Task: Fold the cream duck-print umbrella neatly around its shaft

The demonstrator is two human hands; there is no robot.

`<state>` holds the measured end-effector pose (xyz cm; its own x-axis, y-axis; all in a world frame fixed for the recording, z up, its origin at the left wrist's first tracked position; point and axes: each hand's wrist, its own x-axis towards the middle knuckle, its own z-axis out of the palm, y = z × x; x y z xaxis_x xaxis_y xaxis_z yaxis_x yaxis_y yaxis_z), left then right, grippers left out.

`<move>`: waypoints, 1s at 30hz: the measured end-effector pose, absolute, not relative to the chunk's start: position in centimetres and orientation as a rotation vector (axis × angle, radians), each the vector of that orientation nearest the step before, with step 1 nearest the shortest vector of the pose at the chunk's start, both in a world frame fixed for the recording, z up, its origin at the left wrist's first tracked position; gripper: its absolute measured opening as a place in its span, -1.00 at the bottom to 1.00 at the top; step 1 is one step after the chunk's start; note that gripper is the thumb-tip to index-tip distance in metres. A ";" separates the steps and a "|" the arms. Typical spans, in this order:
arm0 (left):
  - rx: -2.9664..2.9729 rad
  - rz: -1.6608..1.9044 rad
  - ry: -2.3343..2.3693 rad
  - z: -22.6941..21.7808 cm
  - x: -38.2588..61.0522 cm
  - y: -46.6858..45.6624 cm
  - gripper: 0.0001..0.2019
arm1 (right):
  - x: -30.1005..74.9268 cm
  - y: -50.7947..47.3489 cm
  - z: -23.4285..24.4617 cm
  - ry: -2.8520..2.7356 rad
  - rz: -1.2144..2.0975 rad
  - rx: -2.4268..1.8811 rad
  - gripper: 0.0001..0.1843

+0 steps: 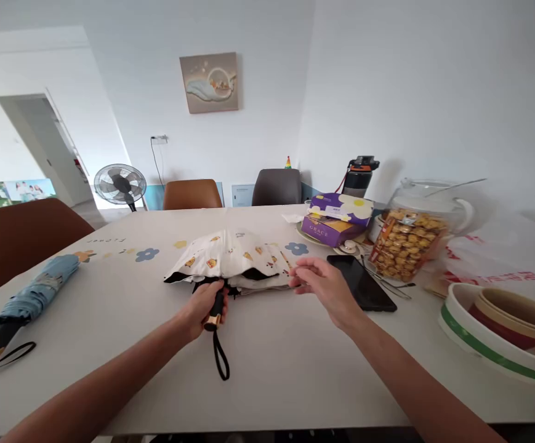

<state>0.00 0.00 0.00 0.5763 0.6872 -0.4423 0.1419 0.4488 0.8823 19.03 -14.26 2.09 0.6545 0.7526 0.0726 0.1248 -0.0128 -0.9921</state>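
A white folding umbrella (pixel 230 258) with small printed figures lies loosely collapsed in the middle of the table (pixel 267 363). My left hand (pixel 202 311) is closed round its black handle, whose wrist strap (pixel 221 360) trails toward me. My right hand (pixel 322 283) hovers at the umbrella's right edge, fingers loosely apart and touching the canopy fabric, holding nothing.
A folded blue umbrella (pixel 27 301) lies at the left edge. A black phone (pixel 364 283), a jar of snacks (pixel 406 243), a purple box (pixel 336 218), a bottle (pixel 359 175) and stacked paper bowls (pixel 502 326) crowd the right. Chairs (pixel 192 194) and a fan (pixel 120 184) stand beyond.
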 end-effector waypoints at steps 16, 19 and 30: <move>0.931 0.344 0.692 -2.2 -0.2 -0.3 -0.83 | 15.1 -6.9 -1.6 -1.811 -0.203 -1.627 -0.73; 0.862 0.289 0.583 -2.7 -0.5 -0.8 -0.85 | 15.5 -6.8 -2.2 -1.904 -0.225 -1.580 -0.70; 0.873 0.221 0.489 -2.9 -0.9 -1.0 -0.87 | 15.6 -7.2 -3.8 -2.028 -0.256 -1.605 -0.60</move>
<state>-0.92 -1.03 -2.91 0.8680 0.3799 -0.3198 0.0112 0.6290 0.7773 15.62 -7.24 -3.78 -0.1482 0.8440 0.5155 0.9455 0.2737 -0.1764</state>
